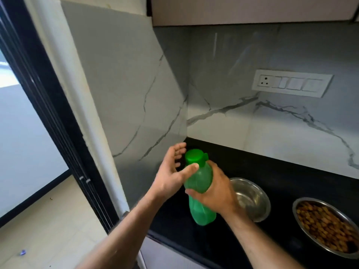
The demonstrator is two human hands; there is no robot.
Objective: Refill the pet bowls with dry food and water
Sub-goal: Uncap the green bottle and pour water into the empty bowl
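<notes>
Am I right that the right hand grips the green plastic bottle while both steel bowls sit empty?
Not quite. In the head view the far-right steel bowl holds dry food; only the nearer steel bowl is empty. The right hand does grip the green plastic bottle.

A bottle (pixel 202 191) stands upright on the counter (pixel 272 167) near its left end, close to the corner of the two walls. Just right of the bottle sits a bowl (pixel 250 199), and further right, apart from it, a second bowl (pixel 328 226) with dry food (pixel 326 224) in it. On the back wall above the bowls is a switch plate (pixel 291 83).
</notes>
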